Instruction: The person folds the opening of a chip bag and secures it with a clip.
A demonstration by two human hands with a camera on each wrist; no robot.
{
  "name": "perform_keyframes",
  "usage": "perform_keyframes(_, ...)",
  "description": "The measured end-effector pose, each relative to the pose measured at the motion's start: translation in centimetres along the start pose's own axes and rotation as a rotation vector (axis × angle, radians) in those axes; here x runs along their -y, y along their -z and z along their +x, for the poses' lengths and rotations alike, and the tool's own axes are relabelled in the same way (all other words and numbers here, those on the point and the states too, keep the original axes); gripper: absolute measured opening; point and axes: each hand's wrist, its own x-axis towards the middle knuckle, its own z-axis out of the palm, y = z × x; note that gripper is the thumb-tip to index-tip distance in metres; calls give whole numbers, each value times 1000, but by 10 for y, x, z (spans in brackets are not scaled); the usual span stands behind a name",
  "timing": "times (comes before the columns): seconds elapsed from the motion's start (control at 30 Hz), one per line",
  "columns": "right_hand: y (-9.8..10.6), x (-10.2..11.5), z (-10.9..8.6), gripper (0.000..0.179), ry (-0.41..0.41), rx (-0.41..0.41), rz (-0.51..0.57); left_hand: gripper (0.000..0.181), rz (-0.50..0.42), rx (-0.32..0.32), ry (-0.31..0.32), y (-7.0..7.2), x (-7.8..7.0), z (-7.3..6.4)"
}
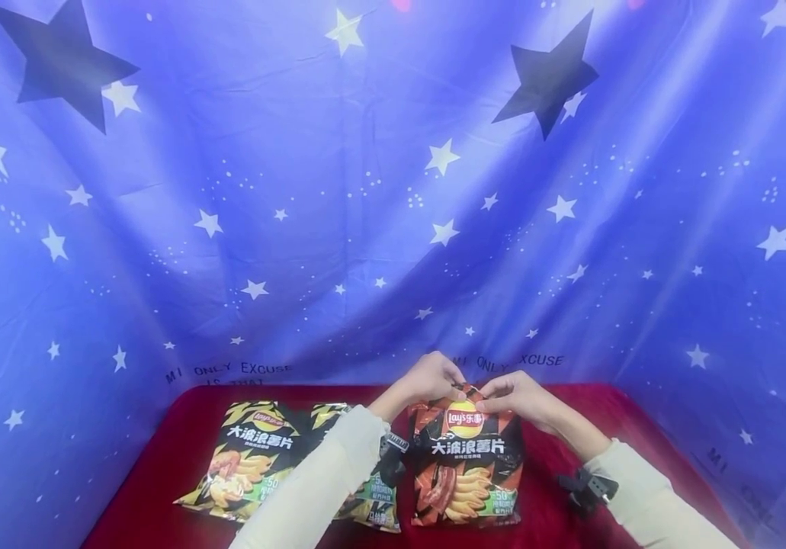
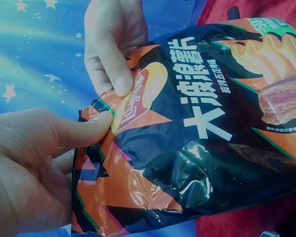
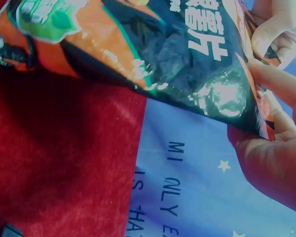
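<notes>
An orange and black bag of potato chips (image 1: 466,473), with a Lay's logo near its top, stands in front of me over the red cloth. My left hand (image 1: 434,379) pinches the bag's top edge between thumb and fingers. Close beside it, my right hand (image 1: 519,400) pinches the same edge. The left wrist view shows both thumbs pressing on the front near the logo, with the left fingers (image 2: 64,165) partly behind the bag (image 2: 207,113). In the right wrist view the top edge is bunched between the hands, and the right hand (image 3: 281,143) grips its near corner.
Two yellow and black chip bags lie to the left: one bag (image 1: 245,457) in fuller view, the other bag (image 1: 375,507) partly hidden behind my left sleeve (image 1: 324,480). A red cloth (image 1: 152,473) covers the table. Behind hangs a blue curtain (image 1: 365,252) with stars.
</notes>
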Motion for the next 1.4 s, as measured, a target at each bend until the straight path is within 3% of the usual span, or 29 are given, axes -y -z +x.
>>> perform_keyframes(0.3, 3, -4, 0, 30, 76, -29, -64, 17, -59, -22, 21, 1, 6, 0)
perform_keyframes(0.6, 13, -5, -1, 28, 90, 104, -43, 17, -217, 29, 52, 3, 12, -1)
perform_keyframes(1.07, 24, -8, 10, 25, 116, 176, -115, 15, -243, 77, 40, 10, 18, 1)
perform_keyframes(1.4, 32, -11, 13, 25, 113, 198, -91, 17, -278, 102, 24, 15, 25, 3)
